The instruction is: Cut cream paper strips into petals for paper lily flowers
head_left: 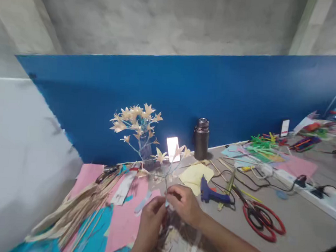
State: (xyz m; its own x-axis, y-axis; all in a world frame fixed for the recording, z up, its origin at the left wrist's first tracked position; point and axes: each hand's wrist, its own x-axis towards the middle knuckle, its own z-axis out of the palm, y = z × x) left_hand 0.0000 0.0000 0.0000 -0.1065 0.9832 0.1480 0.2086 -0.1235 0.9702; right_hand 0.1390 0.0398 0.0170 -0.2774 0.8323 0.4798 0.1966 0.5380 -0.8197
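Flower spray (pixel 166 176) is upright btwn our two hands, low & roughly centre of view, its pale blooms fanned out above our fingers, in front of the lit phone (pixel 171 144). Our L hand (pixel 153 216) comes up from the bottom edge, wrist nearly straight, fingers bent in toward the thumb, tips closed narrow at the lower stem. Our R hand (pixel 184 204) gets there from the lower R corner, forearm on a long diagonal, knuckles up, fingers curled over, thumb & index pinching the stem just above the L tips (exact contact pts are blurred, so we can't say which finger presses where). Both grips are tight, w/ the two sets of fingertips v. close together. To the R of our R hand we've the blue glue gun (pixel 216 196), then red-handled scissors (pixel 253 208); yellow paper (pixel 194 176) lies just behind the gun. L side: pink paper (pixel 123 226) nr our L hand, & a fuller flower bunch (pixel 136 118) stands farther back by the blue panel (pixel 182 88).
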